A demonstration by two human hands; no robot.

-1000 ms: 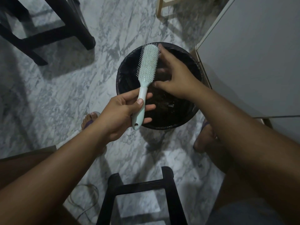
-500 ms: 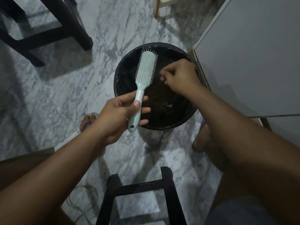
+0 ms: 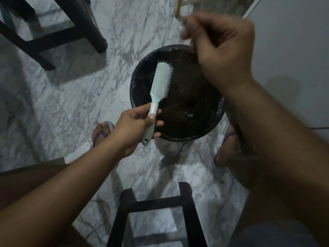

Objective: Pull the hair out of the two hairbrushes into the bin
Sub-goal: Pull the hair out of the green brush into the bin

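My left hand (image 3: 138, 124) grips the handle of a pale green hairbrush (image 3: 159, 89), whose bristled head points up over the black round bin (image 3: 142, 72). The bin is lined with a black bag and holds dark clumps of hair. My right hand (image 3: 220, 49) is raised above the bin's far right rim, close to the camera and blurred. Its fingers are curled and pinched together; whether any hair is between them cannot be made out. Only one hairbrush is in view.
The floor is grey-veined marble. A dark stool (image 3: 156, 209) stands in front of me, dark furniture legs (image 3: 53, 32) at the upper left. A white panel (image 3: 293, 50) runs along the right. My sandalled feet (image 3: 101, 132) flank the bin.
My right hand has left the brush head, closed into a pinch and lifted up and away toward the camera. The left hand holds the brush almost where it was.
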